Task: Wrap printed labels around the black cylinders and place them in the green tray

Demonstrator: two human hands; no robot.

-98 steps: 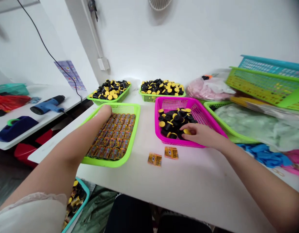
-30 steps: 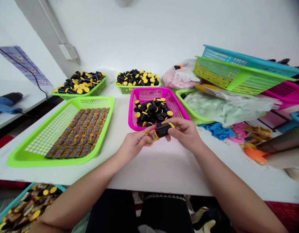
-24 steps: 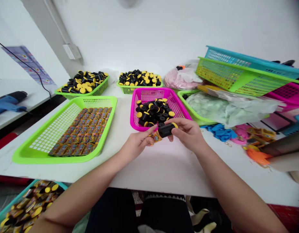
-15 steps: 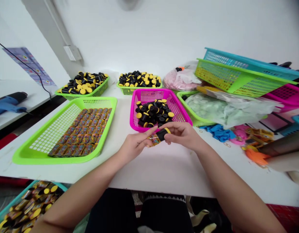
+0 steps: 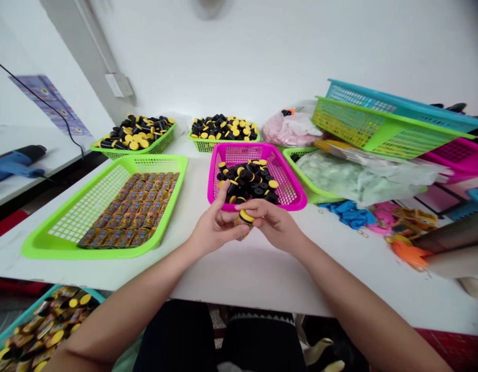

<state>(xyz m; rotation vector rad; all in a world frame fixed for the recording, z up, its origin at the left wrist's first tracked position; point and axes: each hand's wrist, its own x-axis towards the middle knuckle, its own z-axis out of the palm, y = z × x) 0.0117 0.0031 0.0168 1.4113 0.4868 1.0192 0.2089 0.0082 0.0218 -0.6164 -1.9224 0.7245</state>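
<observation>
Between my hands is a small black cylinder with a yellow cap (image 5: 246, 217), a printed wrapper showing around its lower part. My left hand (image 5: 215, 225) grips it from the left with thumb and fingers, its index finger stretched out upward. On the right, the fingertips of my right hand (image 5: 273, 222) pinch it near the yellow cap. Just beyond them stands a magenta basket (image 5: 296, 194) of loose black cylinders with yellow ends (image 5: 246, 178). A green basket (image 5: 41, 243) on the left holds rows of printed wrapped pieces (image 5: 134, 212).
Two more green baskets of black-and-yellow cylinders (image 5: 136, 134) stand at the back. Stacked baskets (image 5: 374, 124) and plastic bags (image 5: 358, 175) crowd the right, near blue pieces (image 5: 349, 213) and an orange piece (image 5: 409, 251). A blue heat gun (image 5: 16, 163) lies far left. Wrapped cylinders (image 5: 48, 330) fill a bin below.
The cylinder has gone from lying slanted to more upright, its yellow cap now facing up, with the wrapper around it. My left index finger has lifted; my right hand has shifted slightly left.
</observation>
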